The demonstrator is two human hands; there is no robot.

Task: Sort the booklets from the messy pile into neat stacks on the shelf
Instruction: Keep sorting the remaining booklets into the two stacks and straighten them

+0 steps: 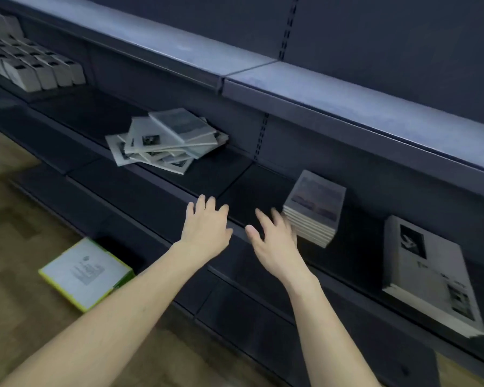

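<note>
Nearest me, low on the left, a flat white box with a yellow-green edge [85, 273] lies on the wooden floor, no part of the sorting as far as I can judge. Above the front lip of the dark metal shelf [162, 191] I see both of my hands empty: my left hand [206, 227] has its fingers spread and relaxed, holding nothing, and my right hand [273, 241] is likewise spread, its fingertips just beside the neat stack of grey-covered booklets [313, 208] on the right; blur stops me telling whether they touch it. Further right, a second low stack of larger white printed booklets [428, 275] lies squared up. Farther back and left, the messy pile of grey booklets [165, 141] sits fanned and crooked, with a good many still in it. So I judge the job partway done: two tidy stacks made, the heap still to clear. At the far left stand rows of small grey boxes [31, 65].
</note>
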